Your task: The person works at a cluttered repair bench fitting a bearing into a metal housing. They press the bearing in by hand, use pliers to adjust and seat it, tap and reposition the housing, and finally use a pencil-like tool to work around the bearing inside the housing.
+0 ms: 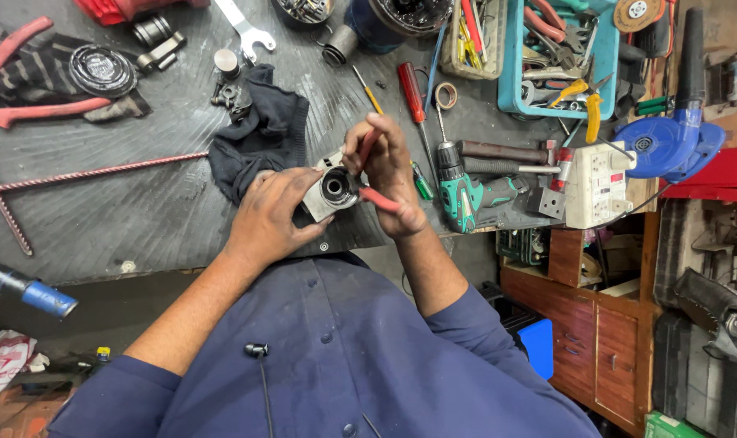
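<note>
Left hand: fingers wrapped around the grey metal housing, clamped on its near side; this steadies the part with its round bore turned up toward the camera.
Right hand: fingers closed on the red-handled pliers; the handles run through the palm and the tip sits hidden just at the housing's rim, apparently so the tool can reach the bore.
Housing: held between both hands, lifted just off the dark counter at its near edge, close to the body for a clear view.
Just behind the fingers: a dark cloth lies bunched on the counter, touching or nearly touching the left hand.
To the right of the fingers: a teal cordless drill lies on its side, near; a red-handled screwdriver lies beyond it.
Farther right: a white socket box and a blue blower.
Far behind: a teal tray full of hand tools.
</note>
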Available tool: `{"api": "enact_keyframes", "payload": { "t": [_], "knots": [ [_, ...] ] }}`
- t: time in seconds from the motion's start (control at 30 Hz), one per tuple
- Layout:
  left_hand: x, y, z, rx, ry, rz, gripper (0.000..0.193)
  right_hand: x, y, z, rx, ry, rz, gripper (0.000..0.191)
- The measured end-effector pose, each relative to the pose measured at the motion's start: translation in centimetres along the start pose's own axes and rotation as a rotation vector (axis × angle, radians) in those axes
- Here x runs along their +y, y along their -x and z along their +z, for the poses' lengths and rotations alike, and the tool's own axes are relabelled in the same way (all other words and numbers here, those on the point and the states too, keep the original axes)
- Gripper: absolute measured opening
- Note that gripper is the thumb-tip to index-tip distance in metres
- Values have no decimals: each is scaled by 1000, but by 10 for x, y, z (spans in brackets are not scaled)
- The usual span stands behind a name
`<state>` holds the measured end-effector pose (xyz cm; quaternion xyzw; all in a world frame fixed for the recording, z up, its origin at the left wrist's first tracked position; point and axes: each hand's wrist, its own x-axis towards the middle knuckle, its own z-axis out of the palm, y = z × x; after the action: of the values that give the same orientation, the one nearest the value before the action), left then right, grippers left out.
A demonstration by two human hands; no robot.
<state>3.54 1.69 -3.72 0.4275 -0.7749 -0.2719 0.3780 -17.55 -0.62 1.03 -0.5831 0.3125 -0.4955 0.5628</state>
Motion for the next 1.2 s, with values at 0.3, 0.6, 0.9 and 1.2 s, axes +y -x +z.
{"api": "enact_keyframes", "payload": {
  "t": [0.3, 0.6, 0.9, 1.2],
  "knots": [
    [3, -2, 1, 9, 11, 14, 70, 1, 4, -3, 0, -51, -40, 102],
    [4, -1, 3, 8, -19, 10, 75, 5, 6, -1, -91, 74, -105, 90],
    [7, -1, 6, 17, -24, 10, 73, -28, 10, 0, 94, 31, -51, 68],
    [11, -5, 12, -4, -35, -6, 72, -28, 19, 9, 189, 72, -123, 52]
  ]
}}
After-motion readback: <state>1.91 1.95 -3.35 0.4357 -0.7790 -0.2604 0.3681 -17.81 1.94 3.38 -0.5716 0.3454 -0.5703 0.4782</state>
